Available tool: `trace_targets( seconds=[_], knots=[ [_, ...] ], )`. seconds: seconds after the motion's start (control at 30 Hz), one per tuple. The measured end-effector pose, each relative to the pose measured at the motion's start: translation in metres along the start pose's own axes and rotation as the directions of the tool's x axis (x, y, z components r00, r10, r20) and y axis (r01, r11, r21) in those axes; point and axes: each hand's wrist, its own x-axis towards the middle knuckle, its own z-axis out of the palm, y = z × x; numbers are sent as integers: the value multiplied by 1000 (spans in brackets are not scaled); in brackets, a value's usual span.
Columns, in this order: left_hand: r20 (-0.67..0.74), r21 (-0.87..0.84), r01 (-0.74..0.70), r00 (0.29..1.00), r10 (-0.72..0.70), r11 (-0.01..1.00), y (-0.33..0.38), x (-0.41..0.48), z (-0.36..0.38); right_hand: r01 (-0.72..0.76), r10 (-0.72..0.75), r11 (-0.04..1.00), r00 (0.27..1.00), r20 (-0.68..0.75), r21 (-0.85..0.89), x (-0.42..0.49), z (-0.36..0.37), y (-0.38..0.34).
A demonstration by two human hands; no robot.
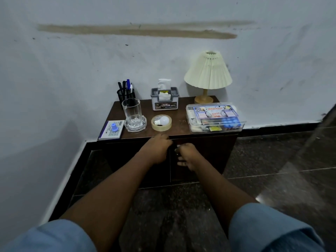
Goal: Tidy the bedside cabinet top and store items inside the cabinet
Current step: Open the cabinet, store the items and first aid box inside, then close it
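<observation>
Clearly, both hands are at the front of the bedside cabinet point(203, 151), at the seam where its two doors meet. The left hand point(157, 149) is curled just under the front edge of the top, on the left door; whether its fingers are around a handle cannot be told, because the back of the hand hides them. The right hand point(187, 155) lies just beside it, toward 3 o'clock, with fingers bent narrow around a small pale handle on the right door. The seam runs vertical, from 12 to 6 o'clock, directly between the two hands, so each hand is nearer to its own door. Judging from this, the doors should swing outward, left toward 9 o'clock and right toward 3 o'clock.

The things to store are all on the top, at 12 o'clock from the hands. Nearest is the tape roll point(161, 123) with a white bulb point(164, 119) lying inside its ring. The drinking glass point(132, 112) stands in a glass ashtray point(135, 124) toward 11 o'clock, and the first-aid box point(214, 117) lies toward 1 o'clock, its long axis across the top.
</observation>
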Motion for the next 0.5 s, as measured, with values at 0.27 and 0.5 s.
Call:
trace_targets(
  seconds=[0.27, 0.5],
  knots=[
    [4, -140, -1, 1000, 1, 990, 7, 20, 3, 30, -28, 994, 999, -24, 109, 14, -2, 23],
    [-74, -223, -84, 995, 69, 971, 6, 32, 12, 77, -78, 996, 996, -50, -34, 21, -11, 36]
  ],
)
